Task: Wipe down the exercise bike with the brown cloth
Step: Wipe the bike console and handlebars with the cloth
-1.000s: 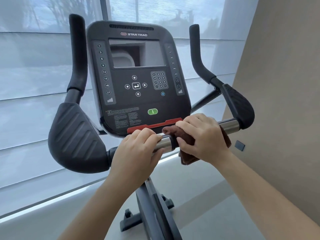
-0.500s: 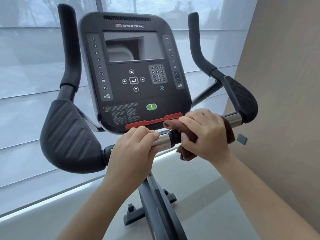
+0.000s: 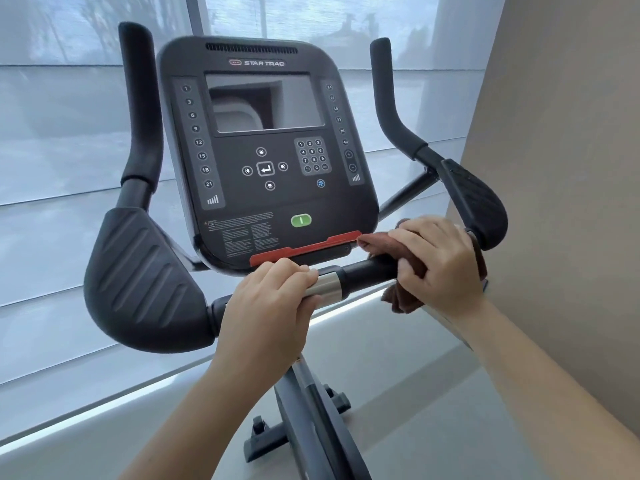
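Head view is showing the right hand (image 3: 436, 261), clutching the cloth (image 3: 403, 301) around the bar (image 3: 363, 271) of the bike (image 3: 266, 150), sliding outward to the right pad (image 3: 478, 206) while the left hand (image 3: 270, 306) is still gripping the bar, so this stretch is probably nearly wiped.

Your right hand (image 3: 438, 261) is sliding the brown cloth (image 3: 403, 299) along the handlebar (image 3: 367, 271), away from your left hand (image 3: 270, 299) and up against the right elbow pad (image 3: 474, 202). It's covering the chrome there now, and black bar is showing between your hands.
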The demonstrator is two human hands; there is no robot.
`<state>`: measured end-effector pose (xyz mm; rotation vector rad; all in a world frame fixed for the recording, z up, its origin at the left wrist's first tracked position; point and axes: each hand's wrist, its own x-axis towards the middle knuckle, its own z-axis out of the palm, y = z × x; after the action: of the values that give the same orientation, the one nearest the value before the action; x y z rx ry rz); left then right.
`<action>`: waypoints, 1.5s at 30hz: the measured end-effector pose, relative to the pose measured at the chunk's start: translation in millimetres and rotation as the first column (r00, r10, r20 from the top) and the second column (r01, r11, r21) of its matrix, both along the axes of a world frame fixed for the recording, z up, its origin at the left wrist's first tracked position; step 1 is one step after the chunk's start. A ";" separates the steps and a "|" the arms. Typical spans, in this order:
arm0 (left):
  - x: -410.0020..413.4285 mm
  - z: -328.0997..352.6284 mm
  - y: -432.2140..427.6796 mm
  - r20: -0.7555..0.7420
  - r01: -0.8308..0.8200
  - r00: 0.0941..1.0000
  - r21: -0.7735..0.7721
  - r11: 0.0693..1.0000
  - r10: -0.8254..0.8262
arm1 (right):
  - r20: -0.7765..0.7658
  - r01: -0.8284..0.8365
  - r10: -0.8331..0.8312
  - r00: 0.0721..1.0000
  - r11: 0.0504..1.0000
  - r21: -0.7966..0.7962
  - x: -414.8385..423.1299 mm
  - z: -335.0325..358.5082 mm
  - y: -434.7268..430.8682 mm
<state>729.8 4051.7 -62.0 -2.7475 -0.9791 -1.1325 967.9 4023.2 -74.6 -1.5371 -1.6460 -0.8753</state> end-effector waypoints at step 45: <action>91.5 -26.0 14.3 0.080 -0.020 0.997 0.391 0.920 -0.012 | -0.170 -0.231 0.158 0.973 0.686 -0.690 44.1 51.3 20.2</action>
<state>821.3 4066.0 -88.0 -2.3953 -0.6708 -1.2859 1012.0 4043.3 -23.3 -1.7937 -2.1630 -0.0030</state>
